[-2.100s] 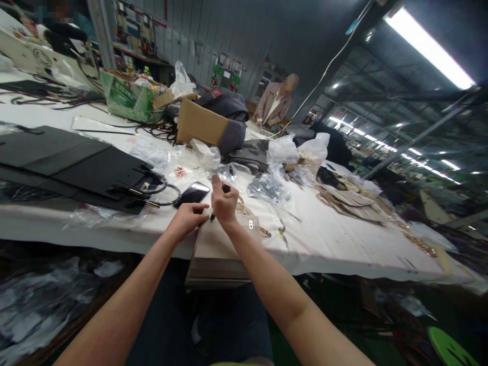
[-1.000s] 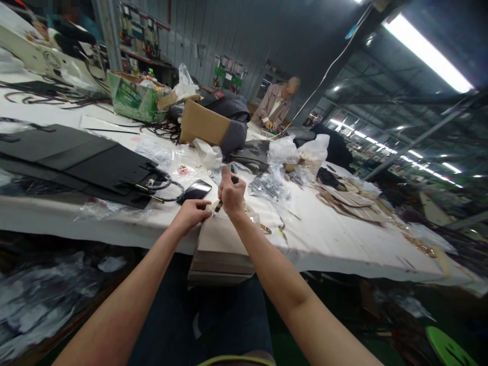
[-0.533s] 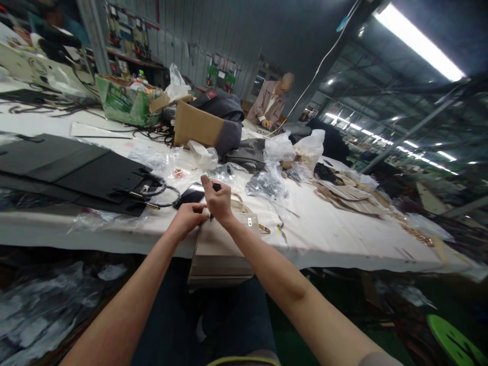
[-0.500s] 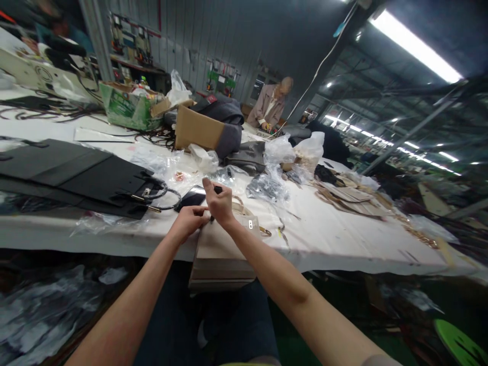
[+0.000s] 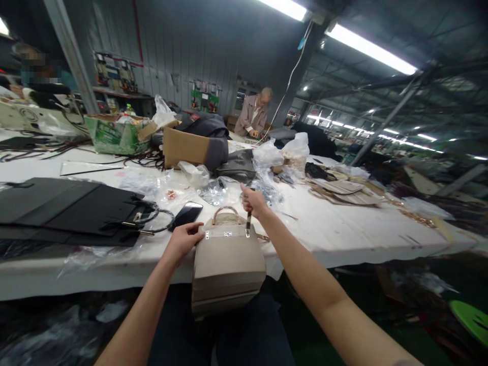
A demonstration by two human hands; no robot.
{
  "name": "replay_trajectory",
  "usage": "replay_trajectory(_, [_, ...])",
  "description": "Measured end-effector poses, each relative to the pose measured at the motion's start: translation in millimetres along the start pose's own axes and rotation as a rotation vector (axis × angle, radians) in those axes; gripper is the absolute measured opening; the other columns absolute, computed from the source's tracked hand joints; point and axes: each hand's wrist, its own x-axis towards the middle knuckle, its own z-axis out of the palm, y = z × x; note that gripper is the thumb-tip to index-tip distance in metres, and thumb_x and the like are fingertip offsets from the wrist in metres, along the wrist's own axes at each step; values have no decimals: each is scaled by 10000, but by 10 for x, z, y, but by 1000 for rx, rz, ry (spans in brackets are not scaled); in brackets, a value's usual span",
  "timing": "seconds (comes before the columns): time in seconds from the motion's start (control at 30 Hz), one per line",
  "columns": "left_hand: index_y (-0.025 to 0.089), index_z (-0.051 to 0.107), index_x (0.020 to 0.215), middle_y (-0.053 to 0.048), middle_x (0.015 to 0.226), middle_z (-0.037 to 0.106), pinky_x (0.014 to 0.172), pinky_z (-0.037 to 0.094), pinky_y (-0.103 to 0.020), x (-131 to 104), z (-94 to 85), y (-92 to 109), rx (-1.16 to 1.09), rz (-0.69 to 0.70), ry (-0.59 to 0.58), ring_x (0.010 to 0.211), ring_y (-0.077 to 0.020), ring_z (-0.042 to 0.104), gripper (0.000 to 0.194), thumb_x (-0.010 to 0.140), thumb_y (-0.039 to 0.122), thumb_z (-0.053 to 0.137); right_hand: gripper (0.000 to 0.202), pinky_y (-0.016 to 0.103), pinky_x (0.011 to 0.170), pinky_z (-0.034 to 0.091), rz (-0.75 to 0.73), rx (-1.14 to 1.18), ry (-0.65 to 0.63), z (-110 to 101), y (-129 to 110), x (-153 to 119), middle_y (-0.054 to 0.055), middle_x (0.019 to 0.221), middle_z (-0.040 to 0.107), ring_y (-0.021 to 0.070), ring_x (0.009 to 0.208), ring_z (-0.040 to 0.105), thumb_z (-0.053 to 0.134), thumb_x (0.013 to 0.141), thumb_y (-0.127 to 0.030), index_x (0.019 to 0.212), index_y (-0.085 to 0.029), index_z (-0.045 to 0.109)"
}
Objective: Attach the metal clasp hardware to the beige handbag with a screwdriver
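A beige handbag (image 5: 229, 254) stands at the table's front edge, partly over my lap, with its looped handle (image 5: 224, 209) at the far side. Small silver metal fittings (image 5: 227, 234) sit in a row along its top. My left hand (image 5: 185, 241) grips the bag's top left corner, its fingertips beside the left fitting. In a fist, my right hand (image 5: 254, 201) holds a slim, dark hand tool (image 5: 249, 221) upright. The tool's lower end is at the right fitting; whether it touches cannot be made out. Most of the tool is hidden in the fingers.
A phone (image 5: 188, 214) lies beyond my left hand. Dark bag parts (image 5: 72, 208) with a braided handle spread out on the left. Plastic bags, a cardboard box (image 5: 185, 148) and a green carton (image 5: 114, 134) stand behind. Beige pieces (image 5: 343, 190) lie right. A co-worker (image 5: 253, 114) stands across the table.
My right hand has moved with the tool from the bag's left end to its right fitting. My left hand stays at the left corner. The view has shifted, showing more of the bag.
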Motion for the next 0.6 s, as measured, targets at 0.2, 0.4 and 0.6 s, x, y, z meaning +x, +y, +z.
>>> replay_trajectory(0.2, [72,839,1253,-122,1031,830,771,521,-316,-3,34,21,7,-29,16,906,-237,703,800,567,474,929,580,250,496,278,148,-414,78,-882,413,214,-50,505,382,104,478,332,738,1071,-499,673,-253,394])
replay_trajectory(0.4, [61,838,1240,-108,1006,816,775,519,-292,-80,78,135,-13,-57,53,889,-208,686,845,524,488,977,312,318,883,471,-45,-713,203,-908,679,199,174,1096,750,309,1118,676,882,934,-414,959,-144,727])
replay_trajectory(0.6, [66,815,1289,-110,1034,805,755,536,-291,-109,88,193,29,-83,48,886,-210,694,901,561,567,988,457,326,724,376,-200,-848,322,-967,770,-736,98,975,769,254,893,672,683,1039,-653,999,-208,776])
